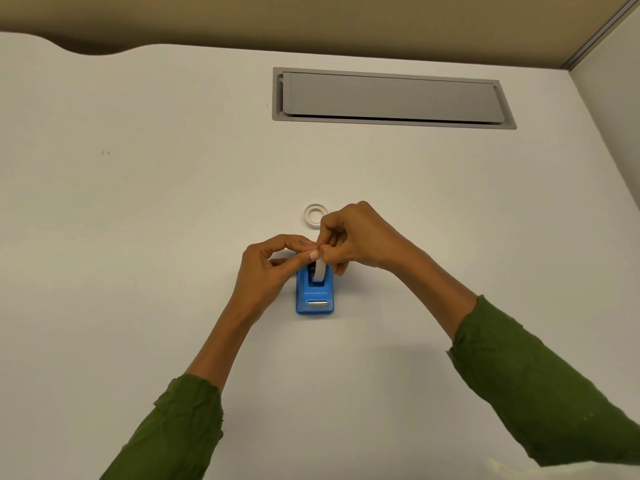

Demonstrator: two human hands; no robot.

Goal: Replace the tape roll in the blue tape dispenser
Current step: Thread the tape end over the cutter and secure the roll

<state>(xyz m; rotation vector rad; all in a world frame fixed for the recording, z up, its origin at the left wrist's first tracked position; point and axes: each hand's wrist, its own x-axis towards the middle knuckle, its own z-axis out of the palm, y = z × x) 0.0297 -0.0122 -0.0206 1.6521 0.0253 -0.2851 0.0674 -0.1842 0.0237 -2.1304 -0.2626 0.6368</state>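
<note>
The tape roll (318,271), seated upright in the blue tape dispenser (314,296) on the desk (138,237), is pinched at its top by left hand (265,268) and right hand (349,237). An empty core (315,215) lies just behind.

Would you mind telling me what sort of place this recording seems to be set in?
Most likely an office workstation: a white desk with a built-in grey cable hatch, a tan partition panel behind it, and a blue tape dispenser being handled on the desk.
</note>
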